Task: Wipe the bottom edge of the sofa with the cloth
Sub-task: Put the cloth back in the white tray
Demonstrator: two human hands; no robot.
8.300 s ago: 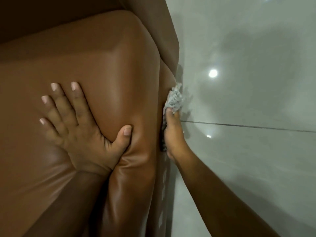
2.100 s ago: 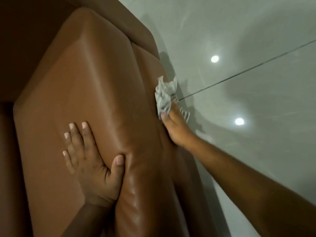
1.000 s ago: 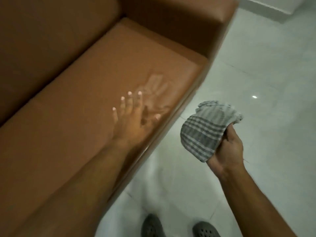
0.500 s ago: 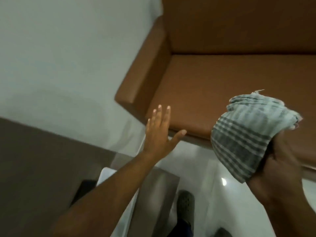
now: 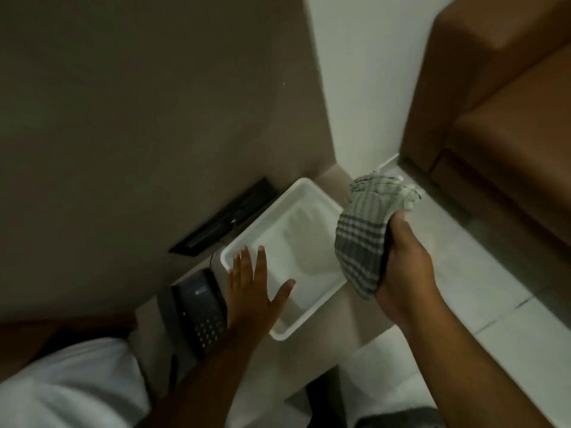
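Observation:
A grey checked cloth is bunched in my right hand, which holds it in the air just right of a white tray. My left hand is spread flat with fingers apart, hovering over the tray's near left corner and holding nothing. The brown leather sofa stands at the right edge of the view, well away from both hands. Its armrest and seat show, and its base meets the pale floor.
The tray rests on a low beige side table set against a brown wall. A dark desk phone sits left of the tray, a black slot panel behind it. A white pillow or sheet fills the lower left.
I have turned away from the sofa. My right hand lifted the cloth off the sofa's lower edge and carried it over to the side table. My left hand left the seat and now hovers over the tray.

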